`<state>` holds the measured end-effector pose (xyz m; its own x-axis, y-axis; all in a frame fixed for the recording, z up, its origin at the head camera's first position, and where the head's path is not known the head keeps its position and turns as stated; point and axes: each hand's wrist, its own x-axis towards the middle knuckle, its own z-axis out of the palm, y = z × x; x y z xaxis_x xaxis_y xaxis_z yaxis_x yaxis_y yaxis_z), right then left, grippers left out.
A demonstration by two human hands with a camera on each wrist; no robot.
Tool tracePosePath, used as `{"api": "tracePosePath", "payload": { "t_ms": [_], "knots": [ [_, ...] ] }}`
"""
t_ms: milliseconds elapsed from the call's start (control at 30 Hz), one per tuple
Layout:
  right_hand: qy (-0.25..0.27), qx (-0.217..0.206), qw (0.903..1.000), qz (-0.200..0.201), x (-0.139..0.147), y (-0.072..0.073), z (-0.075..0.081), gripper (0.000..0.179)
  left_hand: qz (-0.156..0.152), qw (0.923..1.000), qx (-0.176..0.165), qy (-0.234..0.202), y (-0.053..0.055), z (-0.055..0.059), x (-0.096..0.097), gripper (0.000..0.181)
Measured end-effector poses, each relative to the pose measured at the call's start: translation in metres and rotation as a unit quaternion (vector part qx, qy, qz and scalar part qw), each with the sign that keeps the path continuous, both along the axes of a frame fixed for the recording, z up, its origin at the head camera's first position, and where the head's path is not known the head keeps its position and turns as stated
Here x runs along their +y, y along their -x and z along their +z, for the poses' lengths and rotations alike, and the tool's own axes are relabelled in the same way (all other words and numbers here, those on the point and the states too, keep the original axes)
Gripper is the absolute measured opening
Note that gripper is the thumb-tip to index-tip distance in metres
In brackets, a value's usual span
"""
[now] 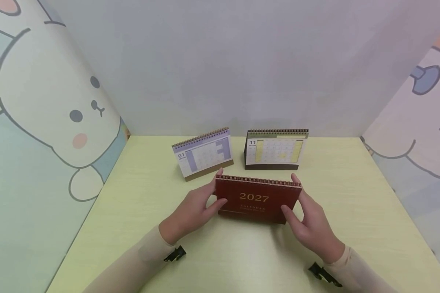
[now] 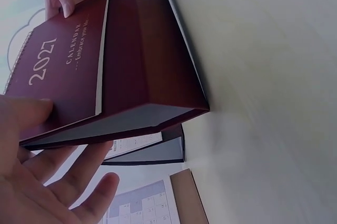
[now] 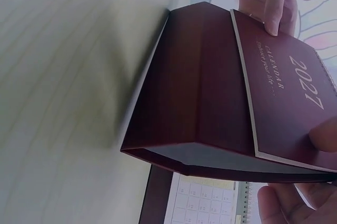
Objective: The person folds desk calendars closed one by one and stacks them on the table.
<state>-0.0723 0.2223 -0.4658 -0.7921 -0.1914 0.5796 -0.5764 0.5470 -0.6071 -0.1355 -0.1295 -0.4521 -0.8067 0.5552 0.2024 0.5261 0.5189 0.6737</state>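
A dark red desk calendar (image 1: 257, 203), marked 2027 in gold, stands tent-shaped between my hands. Its spiral binding runs along the top. My left hand (image 1: 192, 209) grips its left side, thumb on the cover and fingers behind. On the right side, my right hand (image 1: 311, 226) holds it the same way. From the left wrist view, the folded red base (image 2: 152, 50) is close to the tabletop; whether it touches cannot be told. Behind it stand a purple-and-white calendar (image 1: 205, 156) showing 01, turned at an angle, and a green-and-yellow calendar (image 1: 276, 151) showing 11, facing forward.
The pale yellow table (image 1: 132, 195) meets a plain light wall (image 1: 220, 73) at the back. Cartoon-printed panels, one at the left (image 1: 40, 122) and one at the right (image 1: 407, 130), border it. Small black clips, one left (image 1: 175, 254) and one right (image 1: 324, 274), sit at the sleeve cuffs.
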Motion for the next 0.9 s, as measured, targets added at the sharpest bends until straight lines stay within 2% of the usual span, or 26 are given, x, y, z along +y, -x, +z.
{"api": "tracePosePath", "payload": {
  "t_ms": [467, 633, 900],
  "knots": [
    [0.005, -0.002, 1.0, -0.004, -0.0011, -0.0005, 0.0047, 0.065, 0.007, 0.9998, 0.017, 0.001, -0.0062, 0.0071, 0.0014, 0.08],
    [0.011, -0.003, 0.9999, -0.004, -0.0016, -0.0005, 0.0075, 0.069, 0.001, 0.9995, 0.03, -0.003, -0.0083, 0.0074, 0.0007, 0.08],
    [-0.002, -0.017, 0.9997, -0.015, -0.0024, -0.0033, 0.0086, 0.099, -0.018, 0.9981, 0.05, -0.03, -0.0091, 0.0046, -0.001, 0.078]
  ]
}}
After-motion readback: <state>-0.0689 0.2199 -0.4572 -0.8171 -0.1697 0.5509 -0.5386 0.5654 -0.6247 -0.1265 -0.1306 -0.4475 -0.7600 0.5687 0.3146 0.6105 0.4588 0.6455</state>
